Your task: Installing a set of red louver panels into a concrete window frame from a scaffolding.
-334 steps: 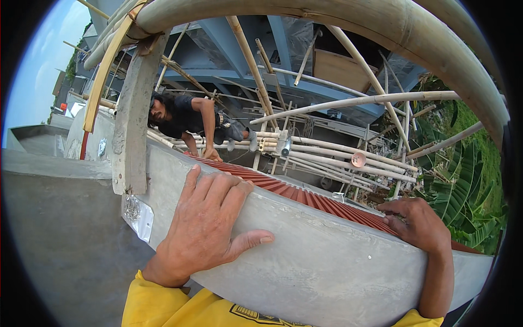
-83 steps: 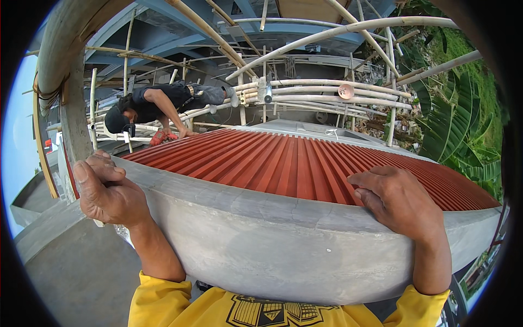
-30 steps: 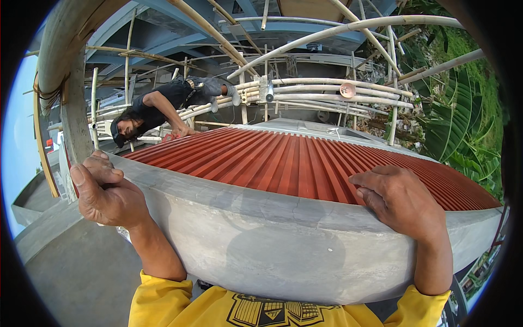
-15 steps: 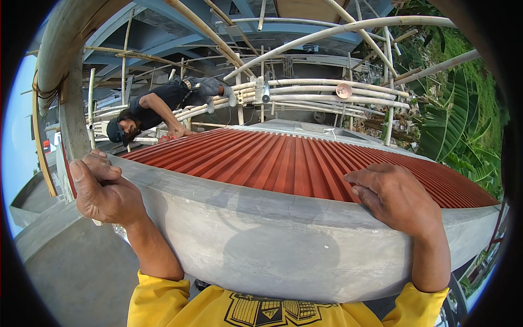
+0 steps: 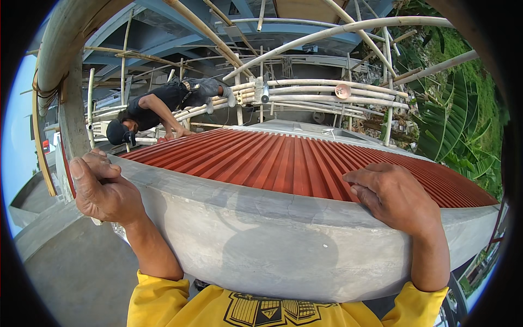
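Note:
My left hand (image 5: 106,188) is raised beside the concrete post at the wall's left end. Its fingers are curled in; a pale edge and a shiny silvery scrap (image 5: 119,232) show below it, and what it holds, if anything, is hidden. Across the grey concrete wall (image 5: 261,240) rests my right hand (image 5: 395,199), fingers loosely bent and thumb apart, over the near edge of the red corrugated roof sheets (image 5: 289,163). Nothing shows in its grasp. Beyond the roof's far left edge, a co-worker (image 5: 158,106) in dark clothes leans over with hands at the sheet.
Bamboo scaffolding poles (image 5: 332,90) cross behind the roof, with a lamp-like grey tube (image 5: 265,92) fixed on them. A thick pole and concrete post (image 5: 73,109) stand close on my left. Banana leaves (image 5: 449,120) grow at the right, far below the roof edge.
The co-worker's head has turned downward toward the roof edge, and their hand has shifted slightly. Both my hands stay where they were.

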Available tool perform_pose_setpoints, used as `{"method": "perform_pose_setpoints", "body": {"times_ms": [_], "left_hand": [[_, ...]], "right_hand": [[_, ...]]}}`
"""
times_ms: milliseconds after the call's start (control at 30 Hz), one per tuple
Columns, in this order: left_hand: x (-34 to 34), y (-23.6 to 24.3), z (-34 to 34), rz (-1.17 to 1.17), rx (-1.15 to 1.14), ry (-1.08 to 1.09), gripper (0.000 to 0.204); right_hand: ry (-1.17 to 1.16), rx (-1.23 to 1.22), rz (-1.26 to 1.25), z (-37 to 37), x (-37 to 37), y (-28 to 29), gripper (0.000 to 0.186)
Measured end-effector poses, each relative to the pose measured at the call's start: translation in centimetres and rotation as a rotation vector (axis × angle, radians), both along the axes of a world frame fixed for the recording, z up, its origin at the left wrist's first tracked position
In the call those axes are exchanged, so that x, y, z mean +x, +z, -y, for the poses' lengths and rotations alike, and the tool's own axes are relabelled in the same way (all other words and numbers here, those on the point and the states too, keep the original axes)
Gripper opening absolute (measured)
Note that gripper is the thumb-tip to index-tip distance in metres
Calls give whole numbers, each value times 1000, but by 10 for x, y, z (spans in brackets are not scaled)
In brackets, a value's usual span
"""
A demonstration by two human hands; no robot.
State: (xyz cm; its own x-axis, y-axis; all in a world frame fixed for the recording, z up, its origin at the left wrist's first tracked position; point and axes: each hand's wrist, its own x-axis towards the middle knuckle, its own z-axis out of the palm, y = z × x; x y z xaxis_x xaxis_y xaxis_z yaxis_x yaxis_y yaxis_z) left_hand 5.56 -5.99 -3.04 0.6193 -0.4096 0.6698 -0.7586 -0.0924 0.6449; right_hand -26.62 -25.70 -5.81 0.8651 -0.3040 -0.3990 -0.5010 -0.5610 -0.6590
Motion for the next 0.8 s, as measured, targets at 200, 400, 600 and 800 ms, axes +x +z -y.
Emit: {"method": "perform_pose_setpoints", "body": {"times_ms": [200, 400, 600, 800], "left_hand": [[-1, -1, 2, 4, -5, -3, 47], [-1, 0, 2, 18, -3, -5, 47], [-2, 1, 2, 18, -3, -7, 46], [1, 0, 0, 9, -12, -11, 45]], "right_hand": [[-5, 52, -85, 2, 2, 4, 24], [10, -4, -16, 0, 3, 5, 21], [14, -4, 8, 0, 1, 1, 21], [19, 22, 6, 1, 2, 3, 22]]}}
